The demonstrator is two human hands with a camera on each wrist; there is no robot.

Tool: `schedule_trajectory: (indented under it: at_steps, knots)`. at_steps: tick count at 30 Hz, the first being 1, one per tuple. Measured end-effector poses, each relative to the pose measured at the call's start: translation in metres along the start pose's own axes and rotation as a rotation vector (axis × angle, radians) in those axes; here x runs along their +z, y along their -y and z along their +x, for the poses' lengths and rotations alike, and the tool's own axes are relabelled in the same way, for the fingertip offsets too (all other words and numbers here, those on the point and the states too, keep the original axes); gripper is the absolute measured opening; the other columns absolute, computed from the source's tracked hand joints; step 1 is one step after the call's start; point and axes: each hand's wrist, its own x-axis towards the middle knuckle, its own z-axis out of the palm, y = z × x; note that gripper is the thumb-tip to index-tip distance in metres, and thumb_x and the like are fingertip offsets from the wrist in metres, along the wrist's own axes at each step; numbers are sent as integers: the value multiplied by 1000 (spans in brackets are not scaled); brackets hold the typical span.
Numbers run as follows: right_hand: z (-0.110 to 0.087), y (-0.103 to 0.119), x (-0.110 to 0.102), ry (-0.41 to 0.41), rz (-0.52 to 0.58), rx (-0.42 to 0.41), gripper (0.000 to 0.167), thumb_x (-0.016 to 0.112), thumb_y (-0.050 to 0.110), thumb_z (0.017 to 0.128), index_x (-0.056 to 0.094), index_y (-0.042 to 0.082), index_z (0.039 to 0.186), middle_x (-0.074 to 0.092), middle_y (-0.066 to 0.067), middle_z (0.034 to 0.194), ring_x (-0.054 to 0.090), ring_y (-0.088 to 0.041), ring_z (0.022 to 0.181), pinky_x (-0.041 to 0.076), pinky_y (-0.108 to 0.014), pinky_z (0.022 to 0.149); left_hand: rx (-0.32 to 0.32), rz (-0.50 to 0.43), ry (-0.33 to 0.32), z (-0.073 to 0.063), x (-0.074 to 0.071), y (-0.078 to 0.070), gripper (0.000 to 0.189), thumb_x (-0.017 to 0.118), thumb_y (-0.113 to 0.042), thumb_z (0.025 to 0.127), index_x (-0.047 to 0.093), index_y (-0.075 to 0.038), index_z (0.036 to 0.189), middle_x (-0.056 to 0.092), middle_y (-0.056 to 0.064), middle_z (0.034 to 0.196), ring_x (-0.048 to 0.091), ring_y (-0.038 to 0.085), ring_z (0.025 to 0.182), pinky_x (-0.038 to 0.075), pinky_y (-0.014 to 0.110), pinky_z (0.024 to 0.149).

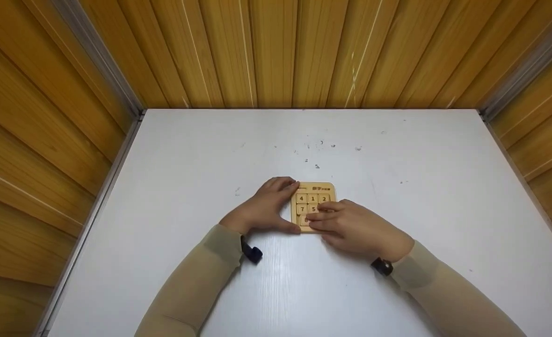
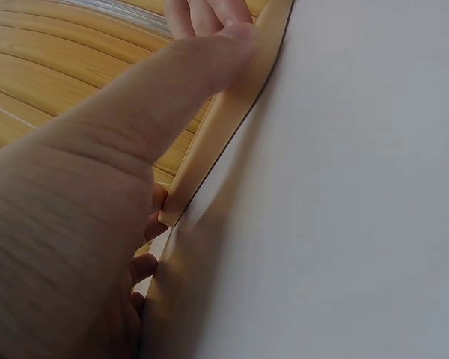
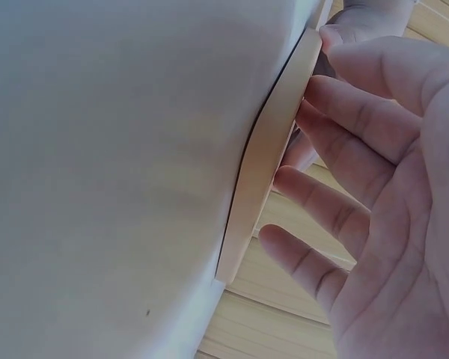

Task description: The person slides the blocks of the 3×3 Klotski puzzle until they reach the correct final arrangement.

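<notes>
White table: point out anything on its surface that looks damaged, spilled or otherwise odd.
Small dark marks are scattered over the white table, mostly beyond the number puzzle, and stand out against the pale top. Chips or dirt, I cannot tell. No spill shows.

The head view looks forward and down from above the fingers (image 1: 332, 205); both wrist views, low and close behind them, share the wooden board (image 2: 202, 161).
</notes>
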Motion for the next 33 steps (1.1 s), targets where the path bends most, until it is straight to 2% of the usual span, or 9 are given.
schedule_trajectory:
  at_steps: [8,16,33]
  knots:
    - [-6,-2,-3,-15,-52,-36,37,70,29,111,78,25,147,68,12,161,60,-28,156,55,-56,123,1,-7,-12,0,2,1,135,94,-71,79,24,-18,182,31,-3,184,18,22,176,24,47,145]
    - [-10,-3,-4,-31,17,27,37,70,32,112,78,24,147,70,12,159,62,-28,155,53,-56,125,-6,-8,-13,1,1,0,135,95,-70,79,24,-19,182,29,-3,186,17,22,177,23,47,146]
    - [-15,-8,-5,-54,0,26,36,70,34,112,79,24,146,74,13,153,63,-25,153,55,-54,123,-26,-45,-13,1,-1,0,135,98,-69,75,30,-17,181,30,0,186,19,24,177,24,47,145]
